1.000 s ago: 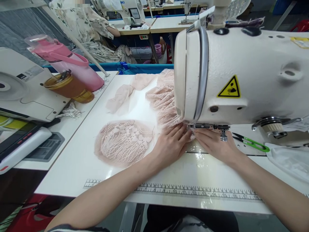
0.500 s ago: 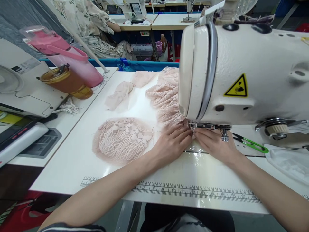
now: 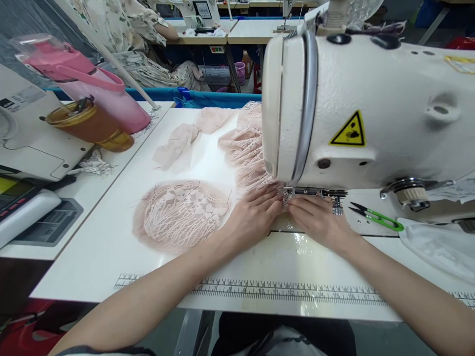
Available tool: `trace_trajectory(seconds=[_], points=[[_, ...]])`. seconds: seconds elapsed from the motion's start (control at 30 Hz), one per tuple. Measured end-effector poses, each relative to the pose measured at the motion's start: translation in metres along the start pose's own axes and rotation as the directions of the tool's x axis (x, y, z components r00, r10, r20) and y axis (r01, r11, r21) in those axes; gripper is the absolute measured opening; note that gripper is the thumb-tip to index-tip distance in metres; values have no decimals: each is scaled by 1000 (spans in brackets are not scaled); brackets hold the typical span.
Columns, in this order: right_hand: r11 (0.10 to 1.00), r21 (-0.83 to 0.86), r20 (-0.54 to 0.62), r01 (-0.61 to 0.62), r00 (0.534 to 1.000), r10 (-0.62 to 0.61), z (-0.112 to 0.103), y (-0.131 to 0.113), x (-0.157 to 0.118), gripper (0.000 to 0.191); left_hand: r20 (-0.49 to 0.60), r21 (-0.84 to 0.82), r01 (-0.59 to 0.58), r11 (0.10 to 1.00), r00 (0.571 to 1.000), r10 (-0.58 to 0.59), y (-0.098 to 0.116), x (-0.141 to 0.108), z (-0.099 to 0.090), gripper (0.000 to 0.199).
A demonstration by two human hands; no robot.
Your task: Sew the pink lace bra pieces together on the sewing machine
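My left hand lies palm down at the front end of the gathered pink lace fabric, its fingers reaching left of the needle area. Close on the right, my right hand rests below the head of the white sewing machine, its fingertips partly hidden under the presser parts. A bit of lace shows between the two hands. Both hands press on the fabric, fingers close together. An oval pink lace piece lies flat to the left, and thin pink pieces lie behind it.
Green-handled snips and a white cloth lie right of my right hand. A pink bottle and an amber cup stand at the left. A printed ruler runs along the front edge. A person's arm shows behind.
The whole view has shifted, so most things appear slightly further left. Both hands remain by the needle area, with little visible change against the fabric.
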State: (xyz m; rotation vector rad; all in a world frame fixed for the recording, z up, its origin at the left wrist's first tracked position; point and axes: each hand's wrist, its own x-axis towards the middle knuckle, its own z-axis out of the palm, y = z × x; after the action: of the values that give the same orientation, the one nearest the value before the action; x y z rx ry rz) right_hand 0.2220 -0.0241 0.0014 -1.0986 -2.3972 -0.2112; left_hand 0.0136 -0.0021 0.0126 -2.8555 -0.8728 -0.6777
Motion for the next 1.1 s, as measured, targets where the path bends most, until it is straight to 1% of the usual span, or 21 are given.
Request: trace_trajectory(seconds=[0.1, 0.2, 0.3, 0.4, 0.5, 0.6, 0.7, 0.77, 0.9, 1.1], points=[[998, 49, 16, -26, 1000, 25, 3, -3, 1, 17, -8, -43, 24, 999, 1000, -24, 0, 1, -1, 20], [992, 102, 1, -71, 997, 71, 4, -5, 3, 10, -46, -60, 37, 998, 998, -40, 1, 2, -1, 17], [996, 83, -16, -37, 999, 39, 4, -6, 4, 11, -91, -37, 31, 999, 995, -34, 2, 2, 0, 13], [999, 42, -58, 18, 998, -15, 1, -6, 2, 9, -102, -18, 22, 1000, 994, -23, 2, 2, -1, 13], [998, 39, -103, 41, 994, -36, -3, -8, 1, 13, -70, -4, -3, 1000, 998, 3, 2, 1, -1, 18], [998, 41, -123, 43, 992, -37, -7, -9, 0, 19, -20, 21, -48, 999, 999, 49, 0, -1, 1, 28], [996, 65, -135, 57, 990, -48, -9, -9, 0, 18, 40, 41, -88, 995, 995, 86, -3, -4, 3, 34], [995, 79, -135, 62, 990, -51, -9, -9, 0, 18, 74, 47, -95, 994, 993, 92, -4, -4, 4, 34], [993, 100, -123, 62, 991, -50, -7, -9, -1, 21, 98, 27, -85, 996, 992, 82, -7, -4, 3, 34], [997, 55, -71, 61, 996, -57, -5, -14, 0, 27, 147, -37, -85, 996, 985, 90, -15, -3, -4, 45]])
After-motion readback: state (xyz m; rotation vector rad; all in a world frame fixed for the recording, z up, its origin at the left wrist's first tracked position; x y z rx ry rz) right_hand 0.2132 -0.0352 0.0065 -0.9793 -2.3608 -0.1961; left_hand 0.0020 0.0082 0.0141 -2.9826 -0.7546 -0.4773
